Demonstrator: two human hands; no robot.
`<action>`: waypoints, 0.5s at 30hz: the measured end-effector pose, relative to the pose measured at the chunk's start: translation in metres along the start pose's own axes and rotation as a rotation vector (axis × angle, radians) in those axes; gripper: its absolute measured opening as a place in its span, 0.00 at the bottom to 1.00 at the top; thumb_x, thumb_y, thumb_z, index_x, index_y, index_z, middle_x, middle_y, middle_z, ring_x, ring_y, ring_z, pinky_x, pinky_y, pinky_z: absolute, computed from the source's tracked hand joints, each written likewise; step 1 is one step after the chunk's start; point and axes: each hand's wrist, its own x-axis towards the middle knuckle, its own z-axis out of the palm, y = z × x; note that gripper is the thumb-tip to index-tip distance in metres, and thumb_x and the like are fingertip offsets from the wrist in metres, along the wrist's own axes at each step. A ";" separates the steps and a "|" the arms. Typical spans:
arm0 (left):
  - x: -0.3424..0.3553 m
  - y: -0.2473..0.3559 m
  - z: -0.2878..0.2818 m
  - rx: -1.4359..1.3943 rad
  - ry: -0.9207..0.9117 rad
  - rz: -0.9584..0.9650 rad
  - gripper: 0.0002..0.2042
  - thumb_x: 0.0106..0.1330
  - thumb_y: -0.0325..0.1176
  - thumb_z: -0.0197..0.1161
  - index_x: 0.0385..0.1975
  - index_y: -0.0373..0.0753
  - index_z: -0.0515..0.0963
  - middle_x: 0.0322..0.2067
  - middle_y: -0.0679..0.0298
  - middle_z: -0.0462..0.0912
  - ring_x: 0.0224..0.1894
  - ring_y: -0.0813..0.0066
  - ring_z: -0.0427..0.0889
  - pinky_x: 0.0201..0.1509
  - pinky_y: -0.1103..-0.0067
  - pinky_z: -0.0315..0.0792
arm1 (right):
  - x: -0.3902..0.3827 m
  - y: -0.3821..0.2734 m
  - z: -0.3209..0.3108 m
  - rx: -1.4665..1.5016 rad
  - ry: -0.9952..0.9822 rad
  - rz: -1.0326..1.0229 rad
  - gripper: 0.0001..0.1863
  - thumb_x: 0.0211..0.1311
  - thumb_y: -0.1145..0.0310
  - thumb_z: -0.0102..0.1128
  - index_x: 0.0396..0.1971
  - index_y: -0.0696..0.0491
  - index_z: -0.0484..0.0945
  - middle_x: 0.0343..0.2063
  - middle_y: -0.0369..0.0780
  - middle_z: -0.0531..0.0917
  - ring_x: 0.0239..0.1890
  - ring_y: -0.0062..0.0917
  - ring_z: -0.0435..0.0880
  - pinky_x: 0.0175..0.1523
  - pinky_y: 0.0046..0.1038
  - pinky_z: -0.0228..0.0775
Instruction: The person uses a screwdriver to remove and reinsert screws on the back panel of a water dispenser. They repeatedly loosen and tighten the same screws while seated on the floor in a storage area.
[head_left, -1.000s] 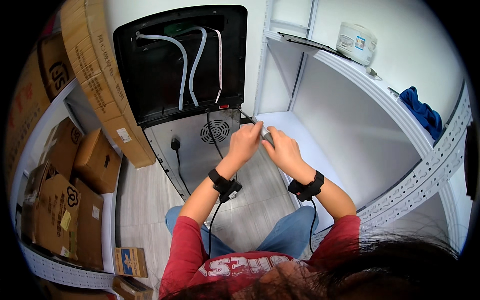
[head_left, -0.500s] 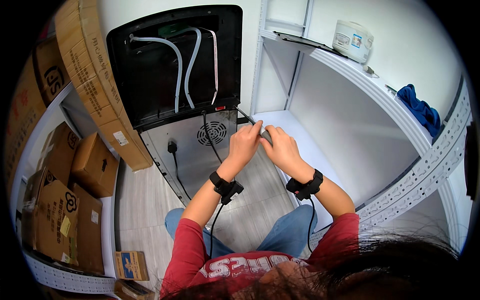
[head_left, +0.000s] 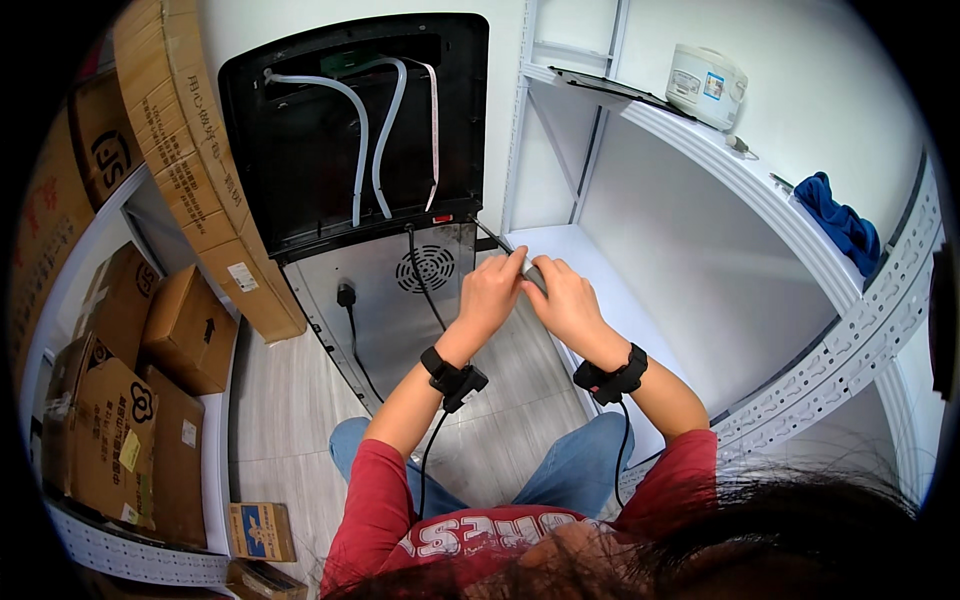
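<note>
A screwdriver (head_left: pixel 536 274) with a grey handle is held between my two hands, its thin shaft reaching the right corner of the black housing (head_left: pixel 300 160). My left hand (head_left: pixel 488 297) is closed around the front of the tool, near the shaft. Around the rear of the handle, the fingers of my right hand (head_left: pixel 568 305) are wrapped. The housing tops a tall appliance with a silver back panel (head_left: pixel 390 320). Two pale tubes (head_left: pixel 362 150) and a white flat strip (head_left: pixel 434 140) hang inside it. Where the tip meets the corner is too small to make out.
Black power cords (head_left: pixel 352 330) run down the panel past a round vent (head_left: pixel 424 269). To the right stands a white shelf rack (head_left: pixel 740 170) bearing a rice cooker (head_left: pixel 706 88), a dark flat panel (head_left: pixel 610 88) and a blue cloth (head_left: pixel 836 222). Cardboard boxes (head_left: pixel 190 330) fill the left.
Both hands stay on the screwdriver at the same corner, with almost no visible movement. The whole view has shifted very slightly.
</note>
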 end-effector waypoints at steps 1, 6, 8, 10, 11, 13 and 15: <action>0.000 0.000 0.000 0.004 -0.003 0.003 0.24 0.48 0.23 0.64 0.50 0.39 0.75 0.28 0.62 0.79 0.33 0.62 0.80 0.31 0.71 0.74 | -0.001 0.001 0.000 0.002 0.002 -0.004 0.16 0.57 0.67 0.62 0.43 0.57 0.74 0.30 0.48 0.79 0.30 0.46 0.80 0.33 0.40 0.72; -0.001 0.002 -0.004 0.014 0.075 -0.022 0.21 0.53 0.24 0.62 0.51 0.38 0.73 0.25 0.60 0.79 0.31 0.61 0.80 0.30 0.67 0.74 | -0.004 -0.004 -0.007 0.027 0.012 0.011 0.16 0.57 0.66 0.61 0.43 0.57 0.74 0.30 0.48 0.79 0.30 0.46 0.80 0.33 0.40 0.73; -0.002 -0.004 -0.006 0.044 0.083 -0.119 0.22 0.54 0.24 0.62 0.52 0.37 0.72 0.26 0.59 0.79 0.30 0.60 0.80 0.30 0.67 0.74 | -0.005 -0.006 -0.010 0.034 0.010 0.026 0.16 0.57 0.66 0.61 0.43 0.57 0.74 0.31 0.48 0.79 0.30 0.46 0.80 0.34 0.40 0.73; -0.004 -0.013 -0.008 0.071 0.100 -0.180 0.22 0.56 0.25 0.62 0.53 0.38 0.71 0.25 0.57 0.79 0.29 0.59 0.80 0.30 0.66 0.73 | -0.005 -0.008 -0.011 0.032 -0.007 0.045 0.16 0.57 0.65 0.61 0.43 0.57 0.74 0.31 0.48 0.79 0.30 0.46 0.80 0.34 0.40 0.73; -0.004 -0.014 -0.008 0.059 0.086 -0.192 0.22 0.56 0.27 0.62 0.53 0.39 0.71 0.26 0.56 0.79 0.30 0.58 0.80 0.31 0.66 0.73 | -0.005 -0.006 -0.011 0.027 -0.009 0.041 0.16 0.57 0.65 0.61 0.43 0.57 0.74 0.31 0.48 0.79 0.30 0.46 0.80 0.34 0.40 0.73; -0.004 -0.015 -0.007 0.036 0.057 -0.215 0.22 0.57 0.30 0.63 0.53 0.40 0.71 0.29 0.54 0.81 0.32 0.55 0.81 0.33 0.66 0.74 | -0.006 -0.002 -0.007 0.019 -0.014 0.031 0.16 0.58 0.65 0.61 0.43 0.57 0.74 0.31 0.48 0.79 0.30 0.46 0.80 0.34 0.40 0.73; -0.004 -0.015 -0.005 0.043 0.088 -0.144 0.20 0.57 0.28 0.63 0.51 0.39 0.72 0.26 0.57 0.79 0.30 0.58 0.80 0.31 0.67 0.74 | -0.005 -0.002 -0.004 0.025 -0.017 0.031 0.16 0.58 0.66 0.61 0.43 0.57 0.74 0.31 0.48 0.79 0.31 0.46 0.80 0.35 0.40 0.73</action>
